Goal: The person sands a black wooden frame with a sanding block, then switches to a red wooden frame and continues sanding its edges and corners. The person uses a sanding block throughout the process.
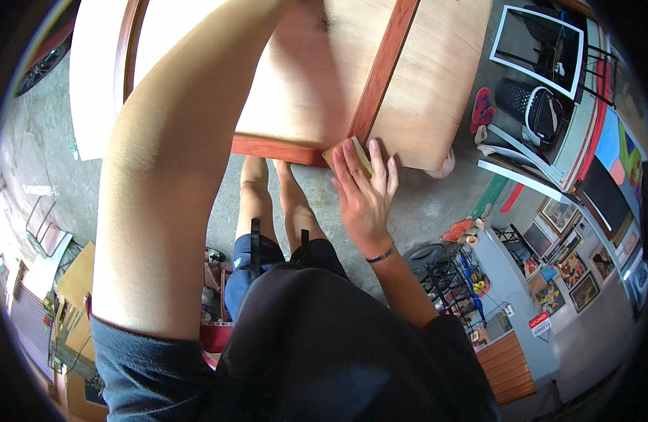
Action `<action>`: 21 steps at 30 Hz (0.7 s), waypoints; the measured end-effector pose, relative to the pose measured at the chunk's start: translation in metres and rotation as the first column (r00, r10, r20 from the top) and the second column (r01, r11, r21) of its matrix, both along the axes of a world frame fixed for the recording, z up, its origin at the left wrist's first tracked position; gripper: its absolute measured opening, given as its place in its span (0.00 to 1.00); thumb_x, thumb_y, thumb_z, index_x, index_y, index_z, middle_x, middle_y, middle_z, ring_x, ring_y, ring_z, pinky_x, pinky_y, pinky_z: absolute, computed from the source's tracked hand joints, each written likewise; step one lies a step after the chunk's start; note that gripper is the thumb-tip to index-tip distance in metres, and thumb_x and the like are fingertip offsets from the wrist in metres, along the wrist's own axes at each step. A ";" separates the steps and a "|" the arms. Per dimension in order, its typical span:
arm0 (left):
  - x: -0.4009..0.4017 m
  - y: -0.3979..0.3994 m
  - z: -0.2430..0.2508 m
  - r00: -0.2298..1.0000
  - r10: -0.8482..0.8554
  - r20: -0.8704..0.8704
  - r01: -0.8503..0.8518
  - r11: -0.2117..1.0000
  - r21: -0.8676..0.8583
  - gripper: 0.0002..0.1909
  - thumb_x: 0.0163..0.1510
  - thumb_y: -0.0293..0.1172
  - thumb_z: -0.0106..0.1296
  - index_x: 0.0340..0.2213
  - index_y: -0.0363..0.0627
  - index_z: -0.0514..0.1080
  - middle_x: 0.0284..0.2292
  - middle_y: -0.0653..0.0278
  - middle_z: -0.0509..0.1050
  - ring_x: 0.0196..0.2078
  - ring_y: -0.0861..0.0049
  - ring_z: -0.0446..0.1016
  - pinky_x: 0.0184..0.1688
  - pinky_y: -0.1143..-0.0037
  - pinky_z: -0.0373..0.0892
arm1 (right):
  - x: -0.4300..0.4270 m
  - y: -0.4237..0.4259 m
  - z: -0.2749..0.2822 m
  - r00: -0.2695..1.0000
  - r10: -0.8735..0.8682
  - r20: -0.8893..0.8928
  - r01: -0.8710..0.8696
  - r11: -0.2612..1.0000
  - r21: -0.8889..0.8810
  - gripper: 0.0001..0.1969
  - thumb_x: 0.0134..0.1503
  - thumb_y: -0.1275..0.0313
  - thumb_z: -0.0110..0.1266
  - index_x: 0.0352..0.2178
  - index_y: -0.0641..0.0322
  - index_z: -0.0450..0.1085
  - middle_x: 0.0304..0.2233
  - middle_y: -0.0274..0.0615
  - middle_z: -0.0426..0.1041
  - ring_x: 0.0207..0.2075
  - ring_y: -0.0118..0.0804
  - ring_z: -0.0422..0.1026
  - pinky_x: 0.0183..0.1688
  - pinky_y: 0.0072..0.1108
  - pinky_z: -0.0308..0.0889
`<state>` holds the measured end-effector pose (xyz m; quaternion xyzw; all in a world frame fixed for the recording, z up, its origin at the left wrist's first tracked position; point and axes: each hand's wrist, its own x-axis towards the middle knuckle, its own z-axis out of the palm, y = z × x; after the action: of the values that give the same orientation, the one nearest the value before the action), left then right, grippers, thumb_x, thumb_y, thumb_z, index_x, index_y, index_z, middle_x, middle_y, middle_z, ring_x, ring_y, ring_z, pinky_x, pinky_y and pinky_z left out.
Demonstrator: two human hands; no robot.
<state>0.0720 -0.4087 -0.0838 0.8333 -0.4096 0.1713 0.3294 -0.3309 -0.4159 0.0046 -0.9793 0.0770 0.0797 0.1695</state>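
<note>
A large light plywood panel (424, 89) with red-brown wooden strips (382, 74) on its face lies before me. My right hand (366, 184), back upward and fingers stretched, holds a small tan and yellow block (338, 153). The block rests at the corner where the long strip meets the reddish edge strip (276, 147). A bracelet is on the right wrist. My left arm reaches up across the panel and out at the top; its hand is out of view. Dark specks (326, 21) show on the panel near the top, close to the left forearm.
My bare legs are below the panel's near edge on a concrete floor (313, 195). To the right are pink sandals (482, 109), a black perforated basket (513, 100), a white-framed pane (577, 47) and a black wire rack (450, 274). A vehicle wheel (44, 66) is at upper left.
</note>
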 end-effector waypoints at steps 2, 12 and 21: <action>0.000 0.001 0.000 1.000 0.002 0.029 -0.004 0.999 0.039 0.21 0.57 0.36 0.51 0.51 0.46 0.76 0.55 0.53 0.73 0.59 0.56 0.67 0.66 0.58 0.56 | -0.010 -0.002 -0.002 1.000 -0.012 -0.003 0.012 1.000 -0.004 0.29 0.61 0.65 0.57 0.65 0.41 0.64 0.70 0.23 0.56 0.70 0.52 0.55 0.66 0.55 0.48; 0.000 -0.001 -0.002 0.999 -0.010 0.035 0.010 1.000 -0.003 0.21 0.56 0.37 0.52 0.50 0.46 0.77 0.54 0.53 0.73 0.59 0.56 0.68 0.64 0.57 0.58 | 0.089 -0.055 -0.019 0.965 -0.100 0.244 0.131 0.985 -0.112 0.25 0.63 0.65 0.54 0.61 0.47 0.68 0.64 0.34 0.66 0.68 0.53 0.57 0.69 0.50 0.44; 0.002 0.002 -0.006 0.997 -0.015 0.071 0.015 1.000 0.007 0.21 0.55 0.37 0.52 0.49 0.46 0.77 0.53 0.54 0.74 0.58 0.56 0.68 0.63 0.57 0.58 | -0.027 0.000 -0.015 0.992 -0.114 0.046 0.114 0.993 -0.003 0.27 0.64 0.65 0.53 0.64 0.40 0.63 0.68 0.25 0.59 0.70 0.50 0.56 0.71 0.50 0.40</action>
<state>0.0742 -0.4070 -0.0898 0.8247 -0.4278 0.1969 0.3132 -0.3576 -0.4163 -0.0105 -0.9754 0.1291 0.0475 0.1725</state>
